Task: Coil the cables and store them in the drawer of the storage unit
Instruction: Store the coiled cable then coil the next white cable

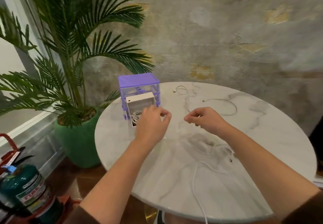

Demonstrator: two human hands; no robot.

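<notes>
Coiling of cables in progress at a round marble-patterned table (262,180); one drawer stands pulled out.

Head view: the left hand (152,126) hovers at frame centre, fingers curled, just right of the open white drawer (138,104) of the purple storage unit (139,82); whether it holds anything cannot be told. The right hand (203,118) pinches a thin white cable (225,105) that loops away toward the upper right. White coils already lie in the drawer. A second cable (195,176) trails off the near table edge, lower centre. Judged light, limp and springy, the cables should be taken near a plug end and wound in loose loops. A fire extinguisher (26,187), lower left, bears a red-lettered label, only partly legible.
</notes>
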